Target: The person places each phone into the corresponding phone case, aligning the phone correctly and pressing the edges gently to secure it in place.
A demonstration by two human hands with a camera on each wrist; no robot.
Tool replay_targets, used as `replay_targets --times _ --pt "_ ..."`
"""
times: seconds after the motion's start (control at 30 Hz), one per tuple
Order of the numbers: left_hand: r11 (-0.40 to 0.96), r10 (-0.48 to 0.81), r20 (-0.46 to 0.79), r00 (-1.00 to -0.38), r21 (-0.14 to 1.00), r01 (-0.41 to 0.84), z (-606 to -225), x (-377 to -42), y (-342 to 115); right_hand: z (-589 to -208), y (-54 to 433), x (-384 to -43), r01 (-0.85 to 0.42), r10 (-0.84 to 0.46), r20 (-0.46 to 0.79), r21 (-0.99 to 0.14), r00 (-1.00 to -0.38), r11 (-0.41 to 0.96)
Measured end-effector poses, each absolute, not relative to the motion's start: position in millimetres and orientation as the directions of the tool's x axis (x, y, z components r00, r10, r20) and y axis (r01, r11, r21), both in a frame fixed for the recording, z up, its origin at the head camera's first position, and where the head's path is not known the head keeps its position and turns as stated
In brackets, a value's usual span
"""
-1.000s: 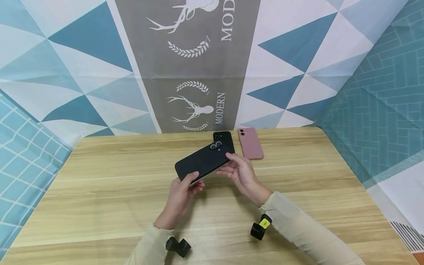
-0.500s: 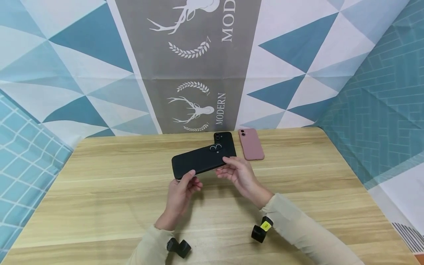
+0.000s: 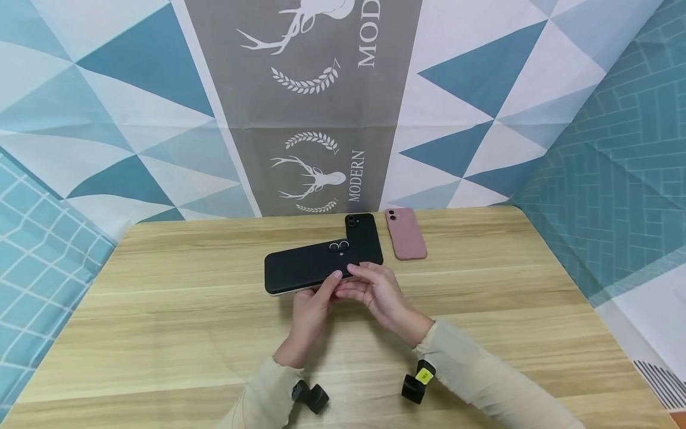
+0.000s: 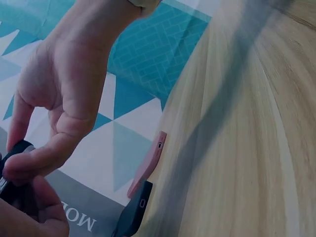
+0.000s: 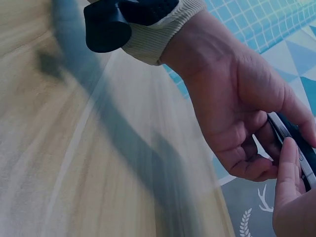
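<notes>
A black-backed smartphone (image 3: 300, 268) with two ringed camera lenses is held above the table, its long side running left to right. My left hand (image 3: 309, 313) grips its near long edge, thumb on the back. On the camera end, my right hand (image 3: 382, 295) pinches the near corner with thumb and fingers. The right wrist view shows a silvery phone edge (image 5: 307, 168) with side buttons, beside a black layer. Behind the right hand lies a second black phone (image 3: 365, 237), partly covered by the held one. Right of that lies a pink phone (image 3: 407, 234).
The wooden table (image 3: 161, 333) ends at a patterned backdrop (image 3: 316, 173) at the back. A tiled blue sheet (image 3: 37, 262) hangs on the left and a teal one (image 3: 632, 179) on the right. Both lying phones are near the back edge.
The held phone has moved left and toward me and turned nearly level. My left hand has slid right along its edge, close to the right hand. The lying phones have not moved.
</notes>
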State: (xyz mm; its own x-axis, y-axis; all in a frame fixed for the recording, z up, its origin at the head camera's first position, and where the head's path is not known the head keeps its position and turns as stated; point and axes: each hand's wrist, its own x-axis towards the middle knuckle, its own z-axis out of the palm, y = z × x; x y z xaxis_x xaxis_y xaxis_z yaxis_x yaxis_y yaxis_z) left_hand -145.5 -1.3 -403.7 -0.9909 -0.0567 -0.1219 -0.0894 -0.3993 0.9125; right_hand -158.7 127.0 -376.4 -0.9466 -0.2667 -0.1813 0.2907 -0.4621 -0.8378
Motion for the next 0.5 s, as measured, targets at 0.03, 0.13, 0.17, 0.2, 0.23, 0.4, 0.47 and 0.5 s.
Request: replay_targets --times 0.03,0.13,0.17,0.2,0.23,0.4,0.47,0.5 --pt "-0.405 -0.072 -0.111 -0.991 0.911 -0.072 -403.4 -145.3 -1.0 -376.1 126.4 -158.4 0.287 -0.269 -0.176 -0.841 -0.947 -0.459" --pt "-0.422 -0.101 -0.091 -0.991 0.906 -0.04 -402.2 -145.3 -1.1 -375.4 124.8 -158.3 0.284 -0.284 -0.169 -0.854 -0.944 -0.437" --pt "-0.418 -0.107 -0.093 -0.99 0.908 -0.04 -401.7 -145.5 -1.5 -375.1 124.5 -158.5 0.285 -0.287 -0.171 -0.86 -0.943 -0.424" --pt "-0.413 -0.113 -0.101 -0.988 0.91 -0.046 -401.2 -145.6 -1.9 -375.0 124.6 -158.8 0.284 -0.287 -0.174 -0.868 -0.942 -0.407" --pt "-0.407 -0.12 -0.111 -0.987 0.912 -0.053 -400.8 -145.8 -2.4 -375.0 124.6 -159.1 0.284 -0.284 -0.18 -0.877 -0.942 -0.387" --pt "-0.423 -0.097 -0.189 -0.977 0.897 -0.131 -399.2 -146.4 -4.7 -376.4 126.4 -161.6 0.273 -0.238 -0.209 -0.921 -0.949 -0.278" --pt "-0.441 -0.08 -0.222 -0.972 0.882 -0.166 -398.9 -146.5 -5.4 -377.1 127.0 -162.1 0.268 -0.233 -0.209 -0.929 -0.95 -0.257" --pt "-0.447 -0.072 -0.237 -0.969 0.876 -0.181 -398.6 -146.6 -5.7 -377.0 127.1 -161.9 0.268 -0.234 -0.21 -0.929 -0.949 -0.254"
